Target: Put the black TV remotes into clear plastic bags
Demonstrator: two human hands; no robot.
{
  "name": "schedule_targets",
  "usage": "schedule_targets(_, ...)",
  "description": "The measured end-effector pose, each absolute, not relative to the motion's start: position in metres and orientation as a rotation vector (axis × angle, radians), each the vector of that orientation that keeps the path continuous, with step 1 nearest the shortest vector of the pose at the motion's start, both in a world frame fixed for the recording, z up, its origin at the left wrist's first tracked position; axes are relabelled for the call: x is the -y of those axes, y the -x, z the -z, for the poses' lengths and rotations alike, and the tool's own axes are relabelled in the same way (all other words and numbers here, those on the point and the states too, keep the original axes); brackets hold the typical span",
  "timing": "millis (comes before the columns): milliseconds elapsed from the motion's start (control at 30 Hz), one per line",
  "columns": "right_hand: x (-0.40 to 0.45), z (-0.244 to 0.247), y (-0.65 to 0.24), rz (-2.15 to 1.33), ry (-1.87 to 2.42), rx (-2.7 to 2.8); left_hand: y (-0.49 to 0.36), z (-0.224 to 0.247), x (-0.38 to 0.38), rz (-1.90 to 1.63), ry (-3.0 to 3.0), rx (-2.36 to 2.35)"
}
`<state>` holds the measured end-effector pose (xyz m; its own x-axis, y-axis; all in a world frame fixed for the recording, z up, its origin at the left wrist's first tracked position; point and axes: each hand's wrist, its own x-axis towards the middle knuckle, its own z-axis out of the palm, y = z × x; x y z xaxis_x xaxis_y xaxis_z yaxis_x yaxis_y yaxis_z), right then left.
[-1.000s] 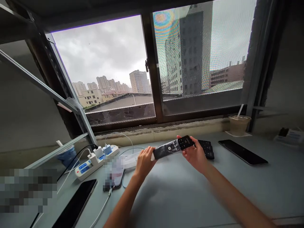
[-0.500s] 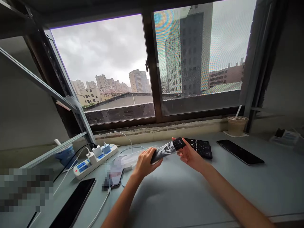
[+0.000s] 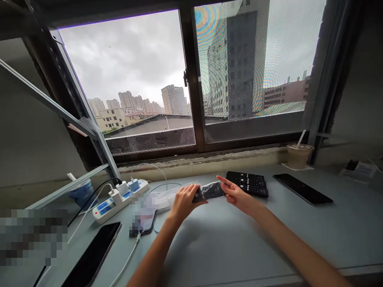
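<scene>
Between my hands is a black remote control (image 3: pixel 209 191) in a clear plastic sleeve, held above the desk. My left hand (image 3: pixel 184 199) grips its left part, with the thumb below and the fingers over the top. At the right end, my right hand (image 3: pixel 235 192) pinches the sleeve's edge between thumb and fingers, the index finger stretched out. Several black remote controls (image 3: pixel 247 182) with white-marked buttons lie side by side just behind my right hand. To the left of my left hand lies clear plastic packaging (image 3: pixel 164 201), partly hidden by that hand.
A power strip (image 3: pixel 121 201) with chargers and cables lies at the left, near a phone (image 3: pixel 149 225) and a black tablet (image 3: pixel 92 255). Another dark tablet (image 3: pixel 302 189) lies at the right. Drink cups stand at the back right (image 3: pixel 299 155) and left (image 3: pixel 82 195).
The remote control's right end, bare before, is now inside the plastic sleeve. My right hand has shifted slightly, and more of the remotes behind it shows.
</scene>
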<state>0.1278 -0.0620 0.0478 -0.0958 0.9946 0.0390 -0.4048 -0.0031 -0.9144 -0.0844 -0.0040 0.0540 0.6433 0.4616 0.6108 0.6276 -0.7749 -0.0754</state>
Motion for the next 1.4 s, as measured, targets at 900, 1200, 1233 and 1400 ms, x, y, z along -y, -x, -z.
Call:
schedule_targets(900, 0.065, -0.048, -0.116, -1.361, 1.087, 1.160, 0.070, -0.050, 0.019, 0.799, 2.628, 0.734)
schedule_targets(1200, 0.063, -0.039, -0.115, -1.274, 1.168, 1.202, 0.065, -0.043, 0.022, 0.824, 2.662, 0.666)
schedule_targets(1233, 0.062, -0.037, -0.115, -1.267, 1.164, 1.206, 0.066, -0.043, 0.022, 0.821, 2.657, 0.662)
schedule_targets(1400, 0.056, -0.034, -0.111, -1.198, 1.152, 1.260, 0.068, -0.048, 0.023, 0.805, 2.625, 0.635)
